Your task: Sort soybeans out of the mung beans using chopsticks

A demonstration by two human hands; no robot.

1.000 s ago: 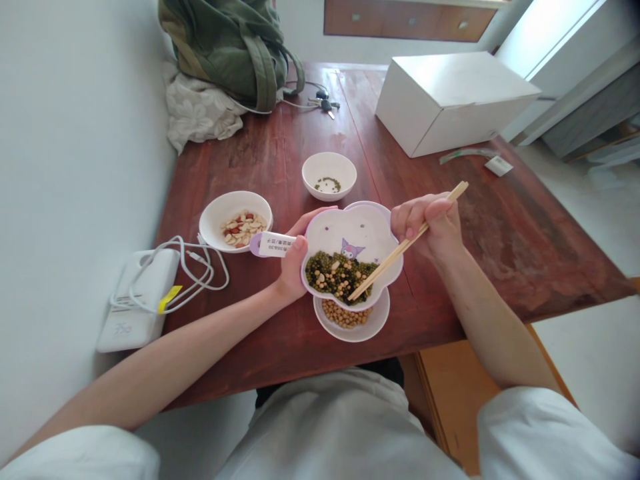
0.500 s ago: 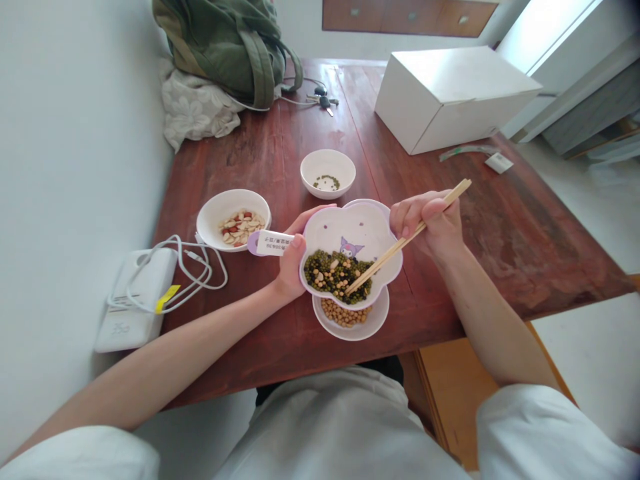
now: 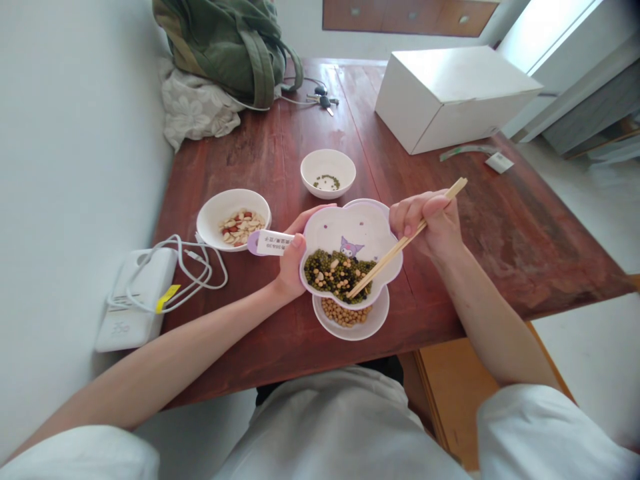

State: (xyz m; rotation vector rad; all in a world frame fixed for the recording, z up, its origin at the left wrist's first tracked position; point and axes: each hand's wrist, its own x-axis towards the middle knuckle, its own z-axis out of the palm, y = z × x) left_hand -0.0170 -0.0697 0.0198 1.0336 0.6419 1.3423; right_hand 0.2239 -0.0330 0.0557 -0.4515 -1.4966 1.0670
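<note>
My left hand (image 3: 293,257) grips the left rim and labelled handle of a flower-shaped purple-edged bowl (image 3: 360,230), held tilted toward me. A heap of mixed green and pale beans (image 3: 335,273) lies in its near side. My right hand (image 3: 425,220) is closed on a pair of wooden chopsticks (image 3: 400,247), whose tips rest in the bean heap. Just under the tilted bowl sits a white bowl of yellow soybeans (image 3: 347,320). Farther off stand a white bowl of peanuts (image 3: 233,219) on the left and a small white bowl with a few green beans (image 3: 327,172).
The red wooden table (image 3: 500,227) carries a white box (image 3: 450,93) at the back right, a green backpack (image 3: 230,40) on a floral cloth at the back left, keys (image 3: 323,101), and a white device with coiled cable (image 3: 145,293) at the left edge by the wall.
The chopstick tips have shifted slightly within the bean heap. Both hands and the tilted bowl stay almost where they were.
</note>
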